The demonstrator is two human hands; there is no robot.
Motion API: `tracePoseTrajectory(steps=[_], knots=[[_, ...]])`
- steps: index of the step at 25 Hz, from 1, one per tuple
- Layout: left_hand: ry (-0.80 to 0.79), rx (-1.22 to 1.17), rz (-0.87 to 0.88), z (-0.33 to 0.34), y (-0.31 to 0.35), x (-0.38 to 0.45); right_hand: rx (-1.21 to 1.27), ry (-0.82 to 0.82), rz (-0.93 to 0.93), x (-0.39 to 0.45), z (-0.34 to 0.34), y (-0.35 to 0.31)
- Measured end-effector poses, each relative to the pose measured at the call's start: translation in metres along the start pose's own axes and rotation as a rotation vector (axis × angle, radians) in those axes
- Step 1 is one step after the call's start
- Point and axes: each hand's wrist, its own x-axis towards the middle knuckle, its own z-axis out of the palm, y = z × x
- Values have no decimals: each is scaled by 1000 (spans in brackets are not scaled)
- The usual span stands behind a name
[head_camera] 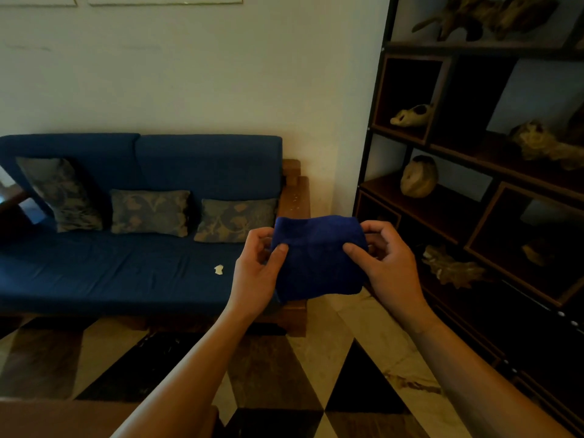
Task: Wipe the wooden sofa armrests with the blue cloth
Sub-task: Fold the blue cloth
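Note:
A folded blue cloth (pixel 317 257) is held up in front of me, pinched at its two sides. My left hand (pixel 257 273) grips its left edge and my right hand (pixel 388 263) grips its right edge. Behind the cloth stands the right wooden armrest (pixel 295 197) of a blue sofa (pixel 126 267); small pale specks lie on the armrest's top. The cloth hides the armrest's front part. The sofa's left armrest (pixel 11 200) shows only partly at the frame's left edge.
Three patterned cushions (pixel 150 211) lean on the sofa back, and a small pale scrap (pixel 218 269) lies on the seat. A dark shelf unit (pixel 474 172) with driftwood pieces stands right of the sofa. Checkered tile floor (pixel 316 358) lies below.

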Motion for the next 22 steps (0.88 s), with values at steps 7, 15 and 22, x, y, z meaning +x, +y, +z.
tracePoseTrajectory(steps=[7,15,22], knots=[[2,31,-29,4,-42,82,-13,-31,18,84,23,49],[25,1,-42,-16,-99,216,-46,-47,24,209,81,91],[17,53,-88,-19,-147,312,-61,-33,59,294,117,139]])
